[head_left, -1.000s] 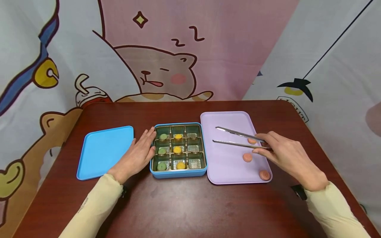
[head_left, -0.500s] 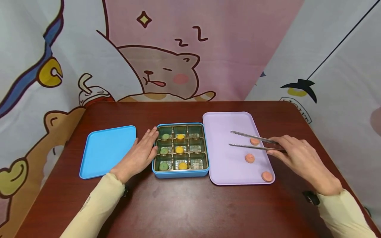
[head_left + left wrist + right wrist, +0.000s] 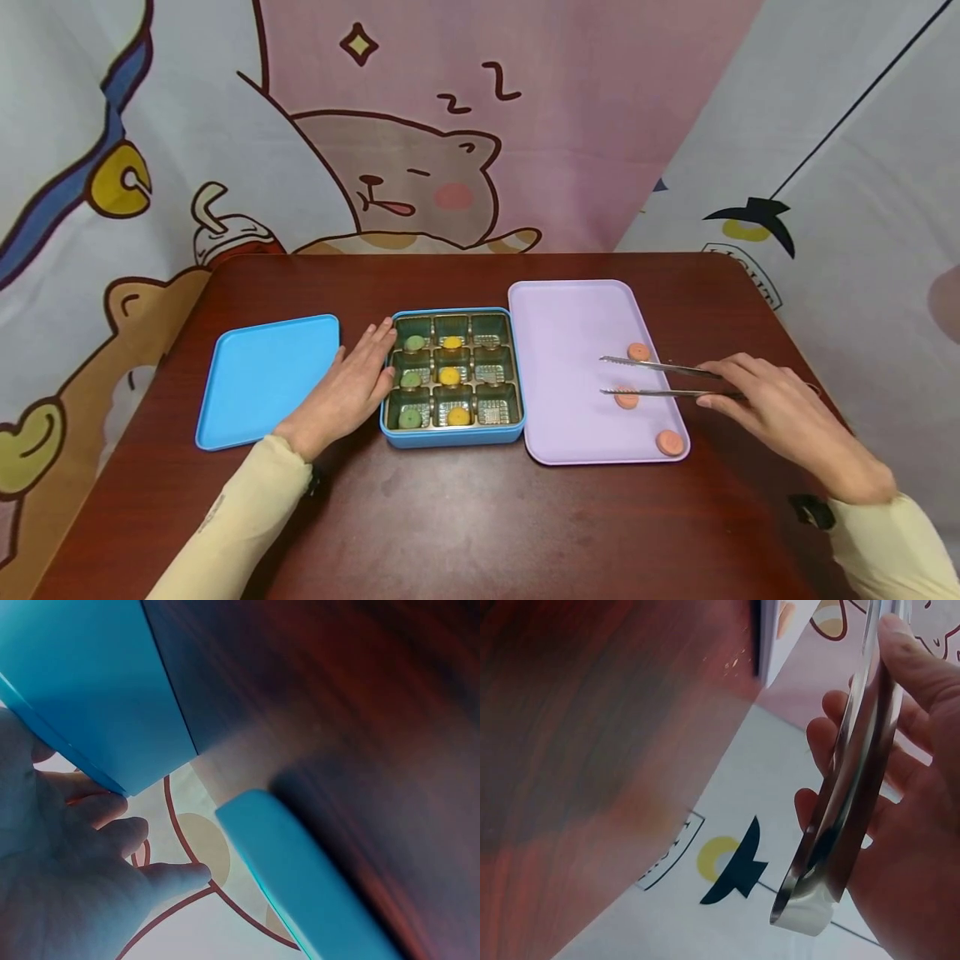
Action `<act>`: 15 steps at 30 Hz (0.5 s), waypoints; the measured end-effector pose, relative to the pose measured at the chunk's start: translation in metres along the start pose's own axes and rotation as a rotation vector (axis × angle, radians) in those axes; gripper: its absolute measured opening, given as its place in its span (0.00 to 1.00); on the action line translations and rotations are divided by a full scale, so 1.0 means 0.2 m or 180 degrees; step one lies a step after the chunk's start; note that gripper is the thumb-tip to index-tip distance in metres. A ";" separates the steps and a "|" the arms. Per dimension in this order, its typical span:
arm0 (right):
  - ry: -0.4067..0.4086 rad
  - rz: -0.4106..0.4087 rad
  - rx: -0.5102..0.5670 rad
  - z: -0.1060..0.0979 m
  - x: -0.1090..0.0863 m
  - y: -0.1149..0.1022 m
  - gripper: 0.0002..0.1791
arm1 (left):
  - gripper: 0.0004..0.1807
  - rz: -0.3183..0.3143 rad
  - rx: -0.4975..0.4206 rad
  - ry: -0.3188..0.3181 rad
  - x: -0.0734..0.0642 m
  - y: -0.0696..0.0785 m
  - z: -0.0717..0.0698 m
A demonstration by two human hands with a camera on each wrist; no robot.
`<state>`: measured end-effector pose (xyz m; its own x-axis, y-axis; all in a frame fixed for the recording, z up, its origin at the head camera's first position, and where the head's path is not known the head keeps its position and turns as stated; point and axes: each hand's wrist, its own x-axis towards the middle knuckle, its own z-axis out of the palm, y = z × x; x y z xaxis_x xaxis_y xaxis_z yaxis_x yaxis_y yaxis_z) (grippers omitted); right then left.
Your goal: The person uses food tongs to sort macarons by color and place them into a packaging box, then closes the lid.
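Note:
My left hand point(image 3: 341, 396) has its fingers extended and rests against the left side of a blue box point(image 3: 453, 439). The box's gold insert is divided into compartments. Green round pieces point(image 3: 410, 379) sit down its left column, yellow ones point(image 3: 450, 376) down the middle column. In my right hand point(image 3: 787, 421) I grip metal tongs point(image 3: 675, 368), thumb against fingers; the right wrist view shows their bent end point(image 3: 802, 915). The spread tong tips are over a lavender tray point(image 3: 562, 333). The lower arm overlaps the middle pink disc point(image 3: 627, 402), and another pink disc point(image 3: 638, 352) lies just beyond.
A third pink disc point(image 3: 670, 442) lies at the tray's near right corner. Left of my left hand is a flat blue tray or lid point(image 3: 270, 375). Everything stands on a dark red-brown table point(image 3: 465, 517), with a printed cartoon cloth point(image 3: 585, 125) behind it.
My right hand and the tongs have moved right and toward me, from the tray's left part to over the pink discs. My left hand stays at the box.

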<state>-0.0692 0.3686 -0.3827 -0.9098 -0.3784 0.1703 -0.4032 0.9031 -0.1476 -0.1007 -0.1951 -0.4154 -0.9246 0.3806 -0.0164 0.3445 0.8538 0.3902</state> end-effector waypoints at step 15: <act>-0.0027 0.0087 -0.0051 0.01 -0.12 0.10 0.27 | 0.35 -0.0023 0.0007 -0.0020 0.00 0.00 0.00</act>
<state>-0.0560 0.3948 -0.3917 -0.9213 -0.3553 0.1580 -0.3767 0.9162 -0.1365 -0.1008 -0.1949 -0.4159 -0.9261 0.3765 -0.0251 0.3381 0.8574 0.3881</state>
